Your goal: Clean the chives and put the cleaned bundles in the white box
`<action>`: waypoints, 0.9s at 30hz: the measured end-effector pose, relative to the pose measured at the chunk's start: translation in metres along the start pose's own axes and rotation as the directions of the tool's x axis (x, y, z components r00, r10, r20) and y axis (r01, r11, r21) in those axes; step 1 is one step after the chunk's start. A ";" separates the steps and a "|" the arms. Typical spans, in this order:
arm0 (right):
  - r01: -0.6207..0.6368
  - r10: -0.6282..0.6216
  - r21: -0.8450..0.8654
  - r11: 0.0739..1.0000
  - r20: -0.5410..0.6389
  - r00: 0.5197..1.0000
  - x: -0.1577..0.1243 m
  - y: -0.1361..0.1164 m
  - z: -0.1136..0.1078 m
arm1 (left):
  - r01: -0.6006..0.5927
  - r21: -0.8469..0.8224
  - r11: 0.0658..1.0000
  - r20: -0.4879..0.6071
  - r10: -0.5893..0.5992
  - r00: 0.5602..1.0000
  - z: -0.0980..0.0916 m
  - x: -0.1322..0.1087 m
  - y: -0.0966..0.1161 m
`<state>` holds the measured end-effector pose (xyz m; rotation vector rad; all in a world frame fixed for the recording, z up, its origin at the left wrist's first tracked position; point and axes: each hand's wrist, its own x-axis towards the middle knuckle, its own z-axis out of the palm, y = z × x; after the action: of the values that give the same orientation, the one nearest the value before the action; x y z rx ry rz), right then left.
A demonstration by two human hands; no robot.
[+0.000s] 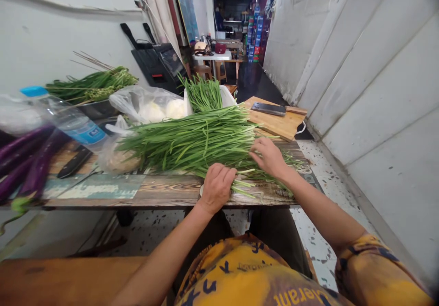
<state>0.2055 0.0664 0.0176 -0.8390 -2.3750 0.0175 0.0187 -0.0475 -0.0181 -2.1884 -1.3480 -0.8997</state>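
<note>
A big pile of garlic chives (pixel 192 136) lies across the table, green tips to the left and pale cut ends to the right. Near the table's front edge my left hand (pixel 218 185) is closed around a few chive stalks, whose pale ends stick out to its right. At the pile's right end my right hand (pixel 269 158) has its fingers bent in a pinch on the pale ends of some stalks. Loose trimmings (pixel 297 161) lie beside and under my right wrist. Behind the pile, more chives (pixel 204 93) stand in a white container (pixel 227 96).
A wooden cutting board (pixel 270 122) bears a dark, flat rectangular object (pixel 268 109). On the left are purple eggplants (pixel 39 159), a knife (pixel 73 163), a water bottle (pixel 73 123), bagged pale round vegetables (pixel 161 110) and a bowl of greens (pixel 99 86). A white wall (pixel 370 68) runs along the right.
</note>
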 end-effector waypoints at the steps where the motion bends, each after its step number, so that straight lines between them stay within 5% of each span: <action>1: -0.001 0.000 0.074 0.997 0.015 1.000 -0.007 -0.004 -0.005 | 0.004 -0.007 1.000 -0.010 -0.004 1.000 0.000 0.000 0.000; 8: 0.030 -0.104 0.369 0.929 0.182 0.978 -0.044 -0.017 -0.013 | -0.069 0.035 0.997 0.022 0.068 0.997 0.000 -0.005 -0.003; 12: 0.113 -0.174 0.352 0.929 0.148 0.974 -0.046 -0.021 -0.005 | -0.107 0.028 0.994 -0.013 0.108 0.994 0.000 -0.005 -0.004; 19: 0.159 -0.183 0.229 0.960 0.088 0.979 -0.039 -0.035 0.006 | -0.115 0.013 0.993 0.078 0.113 0.991 -0.003 -0.002 -0.002; 23: -0.098 0.072 0.436 0.895 0.075 0.995 -0.039 -0.043 0.006 | -0.118 -0.001 0.993 0.076 0.118 0.990 -0.002 -0.001 -0.001; 27: -0.406 0.465 0.458 0.791 -0.020 0.885 -0.039 -0.027 -0.002 | -0.091 -0.008 0.996 0.069 0.092 0.993 -0.002 -0.002 -0.001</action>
<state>0.2148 0.0224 0.0033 -1.0974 -1.8873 0.6500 0.0164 -0.0493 -0.0184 -2.2839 -1.2661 -0.8009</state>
